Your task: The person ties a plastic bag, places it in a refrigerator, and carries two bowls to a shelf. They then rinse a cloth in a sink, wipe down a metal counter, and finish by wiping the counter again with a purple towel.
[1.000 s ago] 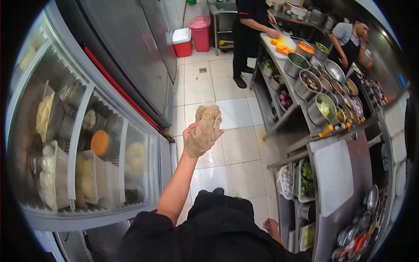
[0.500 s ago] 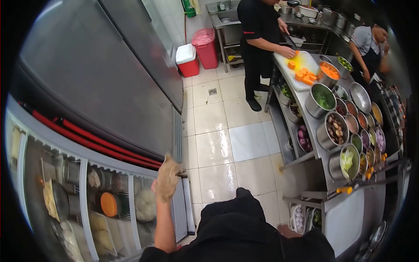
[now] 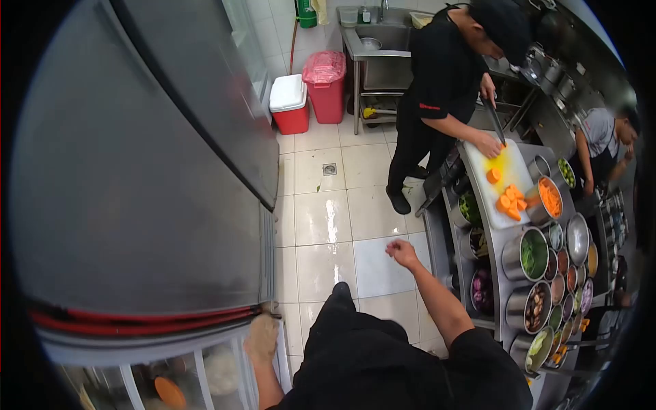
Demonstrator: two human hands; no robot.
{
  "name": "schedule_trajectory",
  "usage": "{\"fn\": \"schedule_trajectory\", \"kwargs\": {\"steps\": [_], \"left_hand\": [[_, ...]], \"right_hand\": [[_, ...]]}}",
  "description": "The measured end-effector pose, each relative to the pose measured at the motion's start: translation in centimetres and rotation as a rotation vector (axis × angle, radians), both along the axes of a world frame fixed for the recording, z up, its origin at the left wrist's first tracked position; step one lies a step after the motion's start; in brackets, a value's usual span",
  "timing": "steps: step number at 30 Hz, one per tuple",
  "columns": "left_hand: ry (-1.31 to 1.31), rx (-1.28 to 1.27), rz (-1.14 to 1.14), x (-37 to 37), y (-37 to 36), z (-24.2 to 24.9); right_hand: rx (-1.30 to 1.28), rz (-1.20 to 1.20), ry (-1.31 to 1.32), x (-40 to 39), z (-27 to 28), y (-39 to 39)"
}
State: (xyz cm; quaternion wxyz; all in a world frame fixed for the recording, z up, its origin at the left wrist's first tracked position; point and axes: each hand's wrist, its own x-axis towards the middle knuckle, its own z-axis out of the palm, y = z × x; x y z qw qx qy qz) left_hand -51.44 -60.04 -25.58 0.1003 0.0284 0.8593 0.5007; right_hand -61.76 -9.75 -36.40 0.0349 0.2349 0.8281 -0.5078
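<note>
My left hand [image 3: 262, 339] looks covered by a thin, see-through glove and is blurred. It is right at the edge of a white-framed refrigerator [image 3: 116, 342], near the bottom corner of a large grey door [image 3: 137, 171]; its fingers are smeared by motion. Inside the refrigerator show white-edged shelves, an orange lid [image 3: 169, 393] and pale contents. My right hand [image 3: 403, 253] hangs over the tiled floor with loosely curled fingers, somewhat apart and holding nothing. It is nearest to the light grey floor tile [image 3: 383, 280], left of the steel counter.
A person in black [image 3: 444, 89] cuts orange vegetable pieces [image 3: 511, 201] on a white board [image 3: 488, 191]. Several steel pots [image 3: 519, 253] crowd the counter. A second person [image 3: 605, 140] stands at far right. A red cooler [image 3: 290, 102], a red bin [image 3: 324, 89] and a sink [image 3: 383, 41] are ahead.
The view has turned left and moved forward. My left hand is now lower in view beside the refrigerator edge. My right hand and forearm have come into view over the floor.
</note>
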Motion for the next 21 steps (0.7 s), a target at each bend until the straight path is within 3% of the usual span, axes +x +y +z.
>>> {"fn": "schedule_trajectory", "kwargs": {"steps": [2,3,4,5,6,7,8,11,12,14,15,19,20,21], "left_hand": [[-0.153,0.858,0.068,-9.0,1.5,-4.0],[-0.167,0.862,0.078,-12.6,3.4,-3.0],[-0.044,0.705,0.075,-16.6,6.0,-1.6],[0.077,0.544,0.066,-20.8,8.7,0.0],[0.202,0.381,0.049,-25.1,11.0,1.5],[-0.122,0.938,0.115,-29.0,12.7,3.7],[-0.472,1.478,0.184,-32.4,14.1,5.3],[-0.394,1.241,0.135,-42.3,16.9,4.4],[-0.422,1.352,0.163,-44.7,18.9,5.9],[-0.336,1.223,0.124,-49.1,20.8,5.0],[-0.248,1.104,0.114,-50.8,21.4,4.7],[-0.161,1.057,0.171,-55.7,23.5,5.5],[-0.05,0.879,0.167,-56.6,23.7,6.1],[0.051,0.698,0.164,-57.2,23.7,6.8]], "right_hand": [[0.135,0.056,-0.078,2.4,-0.6,1.1],[0.128,0.023,-0.116,4.5,-3.3,2.4],[0.184,-0.062,-0.325,6.1,0.7,1.7],[0.057,-0.207,-0.297,10.9,-6.4,3.9],[0.053,-0.244,-0.563,13.4,-5.5,4.0],[-0.105,-0.379,-0.625,17.5,-7.1,4.3],[-0.22,-0.688,-0.519,23.1,-14.8,4.4],[-0.439,-0.853,-0.746,27.3,-6.0,2.5],[-0.485,-0.894,-0.747,26.4,-4.4,1.8],[-0.519,-0.897,-0.719,21.7,-3.5,2.2],[-0.435,-0.679,-0.693,18.5,-3.8,3.7],[-0.051,0.167,-0.531,6.9,-9.1,10.8],[0.05,0.373,-0.486,4.1,-10.6,11.4],[0.322,0.502,-0.609,-1.6,-12.6,12.0]]}}
